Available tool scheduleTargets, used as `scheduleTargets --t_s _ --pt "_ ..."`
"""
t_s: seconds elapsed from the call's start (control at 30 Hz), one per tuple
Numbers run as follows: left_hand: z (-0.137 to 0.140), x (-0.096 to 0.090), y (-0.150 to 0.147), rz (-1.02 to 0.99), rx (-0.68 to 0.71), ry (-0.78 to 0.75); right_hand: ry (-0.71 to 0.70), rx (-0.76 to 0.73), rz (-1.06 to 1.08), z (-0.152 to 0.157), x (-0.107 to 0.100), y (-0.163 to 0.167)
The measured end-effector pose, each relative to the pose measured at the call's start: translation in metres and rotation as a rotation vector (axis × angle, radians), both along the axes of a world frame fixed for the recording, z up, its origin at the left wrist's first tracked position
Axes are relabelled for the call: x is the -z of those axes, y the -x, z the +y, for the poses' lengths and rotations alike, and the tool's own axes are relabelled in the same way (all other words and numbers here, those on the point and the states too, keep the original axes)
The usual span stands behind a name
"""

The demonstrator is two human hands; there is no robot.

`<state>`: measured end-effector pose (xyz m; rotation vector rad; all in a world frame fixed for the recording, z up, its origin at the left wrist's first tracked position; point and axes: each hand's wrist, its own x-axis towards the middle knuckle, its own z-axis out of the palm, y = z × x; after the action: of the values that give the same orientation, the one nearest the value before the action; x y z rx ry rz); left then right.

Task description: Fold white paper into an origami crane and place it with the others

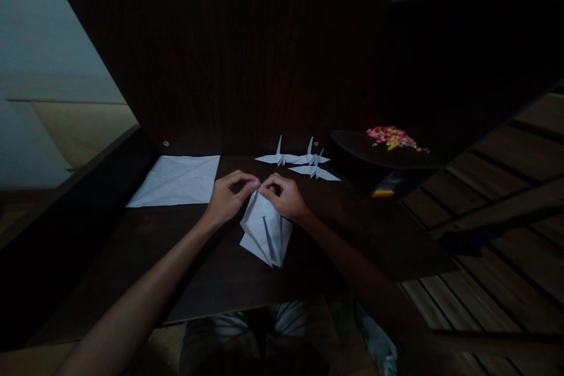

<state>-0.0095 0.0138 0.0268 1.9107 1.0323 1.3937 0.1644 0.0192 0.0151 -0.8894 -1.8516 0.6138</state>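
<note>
A partly folded sheet of white paper [264,229] is held at its top corner between both hands, its loose flaps fanned out toward the table's front edge. My left hand [229,195] pinches that corner with thumb and forefinger. Right beside it, my right hand [284,195] grips the same corner, thumb nearly meeting the left thumb. Some fingertips and the paper's very tip are hidden. Behind the hands stand three white paper cranes [314,171] with wings spread, two of them overlapping at the back. To the left lies a flat, creased white paper sheet [178,181].
The dark wooden table [198,282] has a raised side board [66,200] on the left and a tall back panel [238,59]. A curved shelf [352,144] at the right bears a heap of small colourful pieces [394,137]. Slatted wood [497,235] lies farther right.
</note>
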Motion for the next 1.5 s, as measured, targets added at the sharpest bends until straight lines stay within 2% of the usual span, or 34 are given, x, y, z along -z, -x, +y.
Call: scheduleTargets --t_s 0.17,0.5,1.13,1.33,1.5 --pt "-0.002 -0.001 -0.002 0.027 -0.017 -0.028 -0.047 0.014 -0.035 -0.002 -0.003 0.001" --pt "-0.004 0.004 -0.007 -0.052 -0.068 0.022 -0.127 0.022 0.000 -0.005 -0.002 0.006" --pt "-0.007 0.001 -0.010 -0.142 -0.091 0.065 -0.072 0.025 0.075 -0.005 0.002 0.010" --pt "-0.009 -0.003 -0.009 -0.135 -0.088 0.060 -0.010 0.036 0.072 -0.003 0.007 0.009" --pt "-0.004 0.000 -0.004 -0.173 0.000 0.143 0.046 0.023 0.117 -0.003 0.006 0.008"
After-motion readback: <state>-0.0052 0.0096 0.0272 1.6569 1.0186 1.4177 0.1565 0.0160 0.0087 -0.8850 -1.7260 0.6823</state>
